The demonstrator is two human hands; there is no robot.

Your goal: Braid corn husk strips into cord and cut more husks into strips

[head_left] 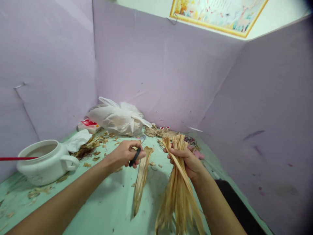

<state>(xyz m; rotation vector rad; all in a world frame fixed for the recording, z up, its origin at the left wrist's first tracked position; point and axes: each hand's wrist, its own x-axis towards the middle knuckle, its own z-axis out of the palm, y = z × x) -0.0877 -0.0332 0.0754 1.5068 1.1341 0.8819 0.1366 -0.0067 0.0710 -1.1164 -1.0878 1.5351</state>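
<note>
My right hand [183, 159] is closed round a bundle of dried corn husks [179, 195], their long strips hanging down over the table. One strip crosses the front of the bundle at a slant. My left hand [132, 153] is curled, with a small black loop-shaped object [134, 157] at its fingers; what kind of thing it is I cannot make out. Between my hands a single dried husk [141, 182] lies lengthwise on the pale green tabletop [102, 205], close beside my left fingers.
At left stands a white handled pot [41, 169] with a red stick [18, 159] across it. Behind are a white plastic bag [117, 119], crumpled tissue [78, 140], a red-and-white packet [88, 125] and husk scraps [91, 147]. Lilac panels [158, 71] enclose the table. A black flat object [236, 205] lies right.
</note>
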